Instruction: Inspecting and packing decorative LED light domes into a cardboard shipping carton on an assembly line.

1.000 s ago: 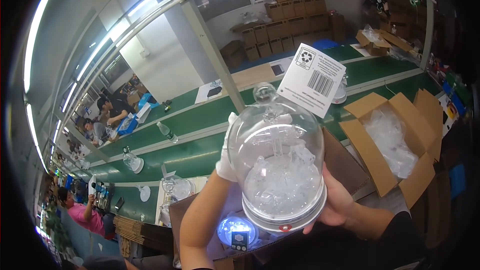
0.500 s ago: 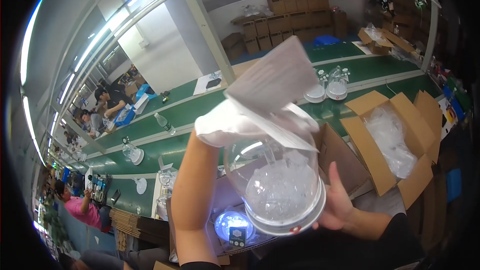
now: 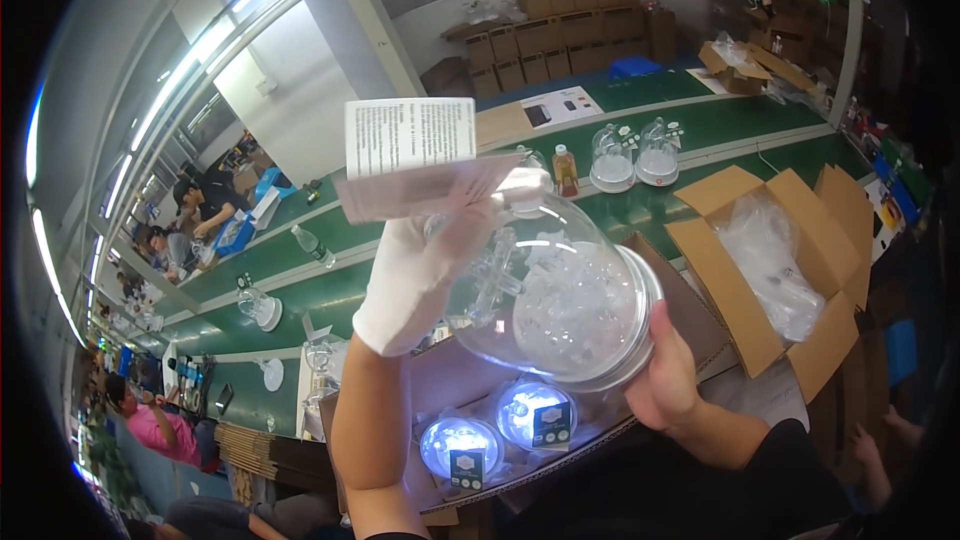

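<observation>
My left hand, in a white glove, holds a folded printed leaflet over the upper end of a clear dome lamp. Its fingers are partly hidden behind the leaflet, close to the dome's top. The bare fingers of my right hand grip the lamp's round white base. The lamp leans over, its top toward the left, with clear crystal-like pieces inside. Below it is an open carton with two glowing domes, a left one and a right one, each with a dark tag.
At right stands an open carton of clear plastic bags. Two more dome lamps and an amber bottle stand on the green bench. A water bottle is farther left. Other people sit at the left.
The lamp has tipped so its top points left. The leaflet has moved left, its printed page now facing me. A second glowing dome has come into sight in the carton.
</observation>
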The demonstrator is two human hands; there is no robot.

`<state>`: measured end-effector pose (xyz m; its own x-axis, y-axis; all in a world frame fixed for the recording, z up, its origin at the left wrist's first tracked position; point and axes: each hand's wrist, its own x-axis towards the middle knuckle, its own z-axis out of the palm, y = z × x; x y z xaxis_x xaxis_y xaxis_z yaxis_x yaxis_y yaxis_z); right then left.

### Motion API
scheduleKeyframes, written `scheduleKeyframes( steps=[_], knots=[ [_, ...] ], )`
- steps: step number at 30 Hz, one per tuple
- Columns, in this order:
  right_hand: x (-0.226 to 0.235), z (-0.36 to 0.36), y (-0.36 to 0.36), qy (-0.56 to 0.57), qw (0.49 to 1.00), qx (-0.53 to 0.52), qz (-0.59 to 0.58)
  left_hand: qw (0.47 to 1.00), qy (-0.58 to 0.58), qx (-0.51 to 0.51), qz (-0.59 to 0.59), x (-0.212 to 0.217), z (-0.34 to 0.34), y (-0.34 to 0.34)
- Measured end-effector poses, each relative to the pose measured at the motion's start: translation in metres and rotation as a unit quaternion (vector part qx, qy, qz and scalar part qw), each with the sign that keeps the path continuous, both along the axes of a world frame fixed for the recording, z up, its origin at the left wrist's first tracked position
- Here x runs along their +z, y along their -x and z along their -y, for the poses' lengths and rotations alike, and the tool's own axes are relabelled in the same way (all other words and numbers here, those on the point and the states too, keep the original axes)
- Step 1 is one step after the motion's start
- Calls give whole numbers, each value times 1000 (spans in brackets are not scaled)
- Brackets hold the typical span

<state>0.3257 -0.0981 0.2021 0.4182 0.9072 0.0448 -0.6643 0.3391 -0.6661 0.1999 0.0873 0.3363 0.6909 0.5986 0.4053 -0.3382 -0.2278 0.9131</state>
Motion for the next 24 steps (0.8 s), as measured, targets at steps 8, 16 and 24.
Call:
scheduleKeyframes(
  steps=[8, 16, 24],
  knots=[
    [-1, 3, 11, 46, 990, 112, -77, 952, -66, -261, -142, 33, -16, -1],
    [8, 3, 22, 78, 980, 179, -38, 866, 60, -490, -78, -29, -48, -36],
    [-14, 0, 11, 71, 972, 149, -164, 862, 385, -297, -144, -88, -60, -28]
  ],
)
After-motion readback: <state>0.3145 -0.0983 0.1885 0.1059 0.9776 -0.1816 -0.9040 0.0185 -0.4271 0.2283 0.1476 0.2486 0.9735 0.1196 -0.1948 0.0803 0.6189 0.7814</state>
